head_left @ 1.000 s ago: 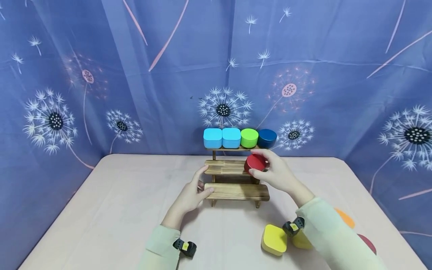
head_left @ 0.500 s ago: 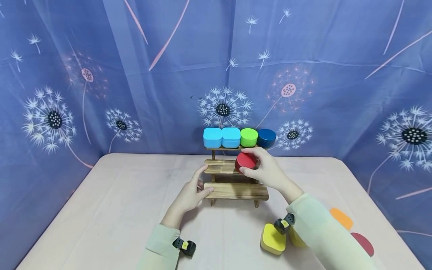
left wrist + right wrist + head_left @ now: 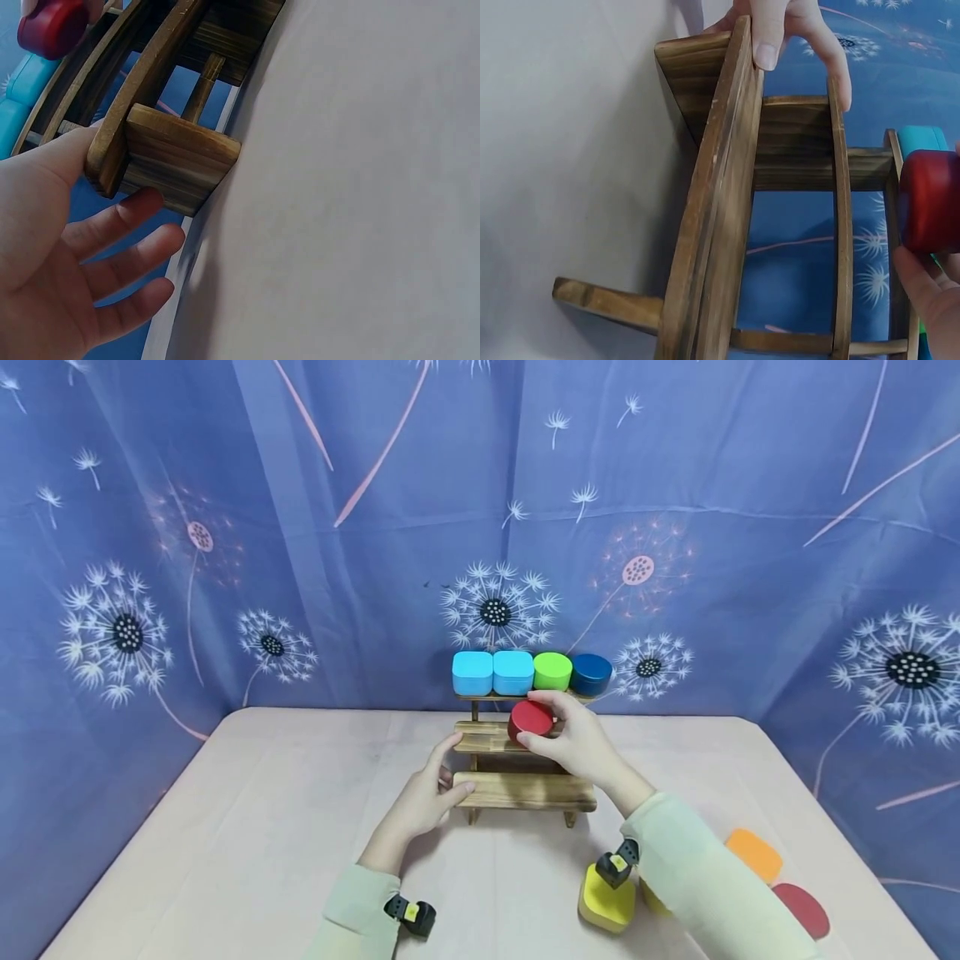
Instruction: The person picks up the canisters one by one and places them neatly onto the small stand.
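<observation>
A three-tier wooden rack (image 3: pixel 525 792) stands mid-table. My right hand (image 3: pixel 583 745) pinches a red round tin (image 3: pixel 529 720) between thumb and fingers, close over the middle shelf (image 3: pixel 480 739). In the right wrist view the tin (image 3: pixel 930 196) is at the right edge, beyond the shelf ends. My left hand (image 3: pixel 420 795) rests at the rack's left end, thumb on the bottom shelf and index finger at the middle one. The left wrist view shows its other fingers (image 3: pixel 135 259) loose below the wood. Two light-blue square tins (image 3: pixel 492 673), a green round tin (image 3: pixel 552 672) and a dark-blue one (image 3: pixel 591 674) line the top shelf.
On the table at the right front lie a yellow square tin (image 3: pixel 606 902), another yellow one partly hidden by the right sleeve, an orange tin (image 3: pixel 754 856) and a dark-red round one (image 3: pixel 801 910). A blue dandelion-print curtain (image 3: pixel 375 568) hangs behind the table.
My right hand has carried the red tin leftward along the middle shelf, from its right end toward its middle. The left hand has stayed at the rack's left end.
</observation>
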`<state>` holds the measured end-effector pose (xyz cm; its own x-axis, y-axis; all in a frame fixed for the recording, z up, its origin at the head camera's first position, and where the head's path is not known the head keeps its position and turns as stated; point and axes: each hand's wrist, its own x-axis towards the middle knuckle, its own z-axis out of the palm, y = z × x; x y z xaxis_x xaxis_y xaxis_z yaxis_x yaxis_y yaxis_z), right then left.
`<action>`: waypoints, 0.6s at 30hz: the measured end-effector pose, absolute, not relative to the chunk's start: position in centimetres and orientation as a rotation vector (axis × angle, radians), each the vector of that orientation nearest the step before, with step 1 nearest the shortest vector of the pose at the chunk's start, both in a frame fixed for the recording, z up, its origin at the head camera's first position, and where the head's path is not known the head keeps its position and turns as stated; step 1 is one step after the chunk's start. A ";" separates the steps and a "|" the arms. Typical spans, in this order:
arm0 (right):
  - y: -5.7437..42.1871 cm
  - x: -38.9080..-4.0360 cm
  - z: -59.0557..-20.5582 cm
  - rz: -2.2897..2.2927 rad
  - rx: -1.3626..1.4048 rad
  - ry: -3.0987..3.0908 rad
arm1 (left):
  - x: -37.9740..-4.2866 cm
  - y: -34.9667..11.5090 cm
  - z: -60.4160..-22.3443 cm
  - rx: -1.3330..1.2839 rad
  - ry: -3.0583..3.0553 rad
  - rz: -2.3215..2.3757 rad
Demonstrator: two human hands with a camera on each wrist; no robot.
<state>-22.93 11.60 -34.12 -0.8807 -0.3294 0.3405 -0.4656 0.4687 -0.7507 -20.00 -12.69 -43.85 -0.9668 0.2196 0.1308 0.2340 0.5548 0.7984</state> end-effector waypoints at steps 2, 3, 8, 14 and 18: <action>11.4 -22.9 -34.2 1.366 0.695 -2.567 | -20.0 -12.7 -43.9 -0.409 -2.756 -1.413; 11.3 -23.0 -34.2 1.356 0.696 -2.570 | -20.1 -12.6 -43.9 -0.409 -2.754 -1.409; 11.1 -22.8 -34.0 1.336 0.690 -2.598 | -20.2 -12.3 -43.9 -0.419 -2.773 -1.408; 10.5 -22.9 -33.7 1.317 0.644 -2.662 | -20.3 -12.2 -43.6 -0.401 -2.757 -1.484; 9.8 -22.8 -34.2 1.352 0.648 -2.662 | -19.9 -12.5 -43.9 -0.384 -2.764 -1.477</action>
<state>-22.79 9.82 -34.20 -0.9065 -0.3308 0.2622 -0.4068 0.5193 -0.7516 -19.88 -12.50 -43.85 -0.9704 0.2201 0.0998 0.2052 0.5327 0.8210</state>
